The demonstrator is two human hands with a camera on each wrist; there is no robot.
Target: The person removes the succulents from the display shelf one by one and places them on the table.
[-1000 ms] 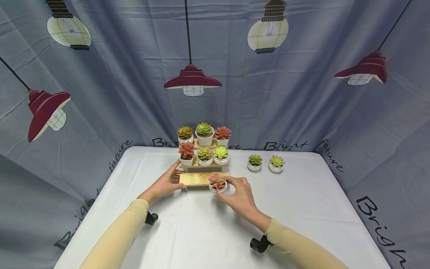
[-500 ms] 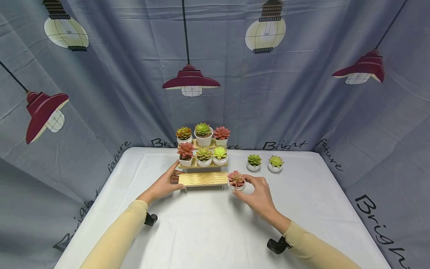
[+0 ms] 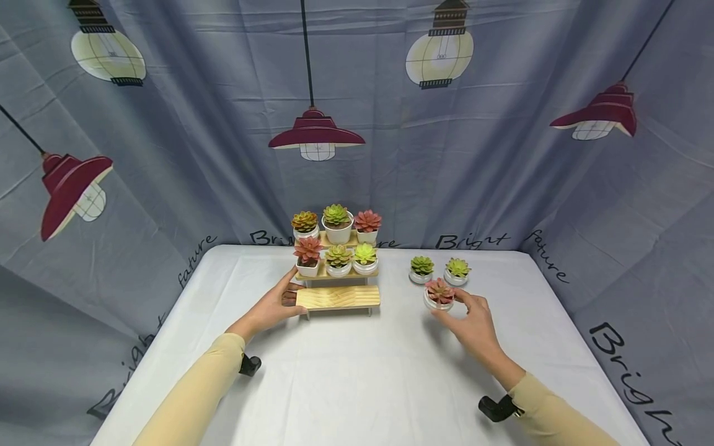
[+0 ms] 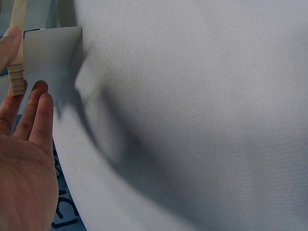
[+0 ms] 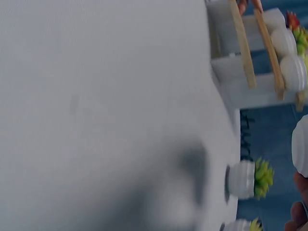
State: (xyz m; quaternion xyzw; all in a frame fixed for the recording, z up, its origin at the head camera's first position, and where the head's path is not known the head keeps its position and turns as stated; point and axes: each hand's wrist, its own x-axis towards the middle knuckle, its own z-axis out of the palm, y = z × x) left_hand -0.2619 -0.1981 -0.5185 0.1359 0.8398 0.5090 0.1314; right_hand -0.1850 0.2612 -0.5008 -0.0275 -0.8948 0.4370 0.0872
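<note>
My left hand point(image 3: 275, 304) pinches the stand point(image 3: 337, 298); my right hand point(image 3: 474, 323) grips the pink plant point(image 3: 439, 293) above the table point(image 3: 357, 378), nearer its right edge.

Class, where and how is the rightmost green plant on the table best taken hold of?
Probably by the sides of its round white pot, thumb opposite fingers, coming from the right, away from the other green plant and the held pink plant. The spreading leaves look a poorer grip.

Left hand point(image 3: 271, 308) holds wooden stand point(image 3: 338, 298) at front left; right hand point(image 3: 475, 325) pinches pink plant point(image 3: 440, 292), two green plants point(image 3: 422, 266) just behind on tabletop point(image 3: 340, 378); six plants point(image 3: 337, 233) on stand
</note>
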